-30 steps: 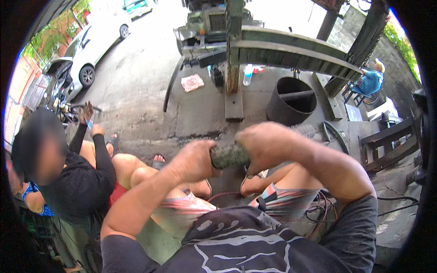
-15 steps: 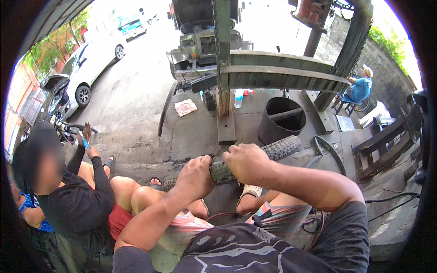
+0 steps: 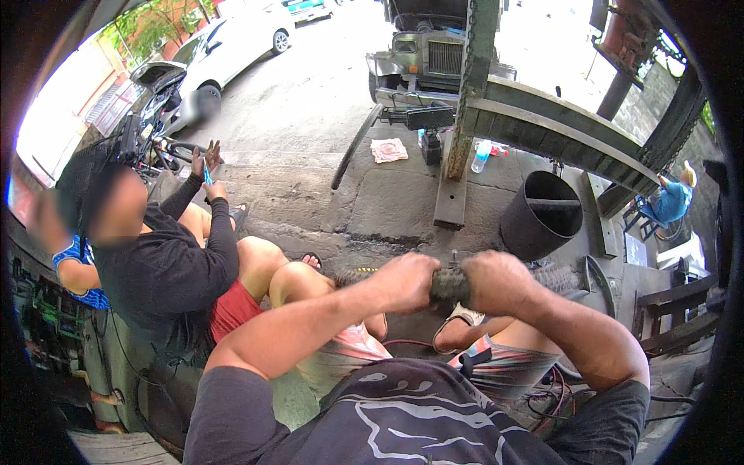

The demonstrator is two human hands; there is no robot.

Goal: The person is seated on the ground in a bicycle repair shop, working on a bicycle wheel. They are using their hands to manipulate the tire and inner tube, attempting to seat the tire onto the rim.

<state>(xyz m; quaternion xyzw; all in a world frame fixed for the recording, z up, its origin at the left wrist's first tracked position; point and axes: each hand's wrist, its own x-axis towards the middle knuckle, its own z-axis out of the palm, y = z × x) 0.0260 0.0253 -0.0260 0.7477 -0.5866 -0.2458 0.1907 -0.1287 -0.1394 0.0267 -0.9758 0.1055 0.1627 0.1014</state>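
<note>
We see a knobby tire [image 3: 450, 287] just below and right of the frame's middle, our left hand [image 3: 411, 280] and right hand [image 3: 500, 285] both clenched around it, near each other. Beyond, right of centre, stands a dark tub [image 3: 528, 234]; at left sits a person [image 3: 182, 267] in black.

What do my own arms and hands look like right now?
Your left hand and right hand are bare, with no gloves. No watch or band shows on either wrist. The forearms are uncovered; the left sleeve and right sleeve are short, plain and dark, belonging to a dark T-shirt.
</note>
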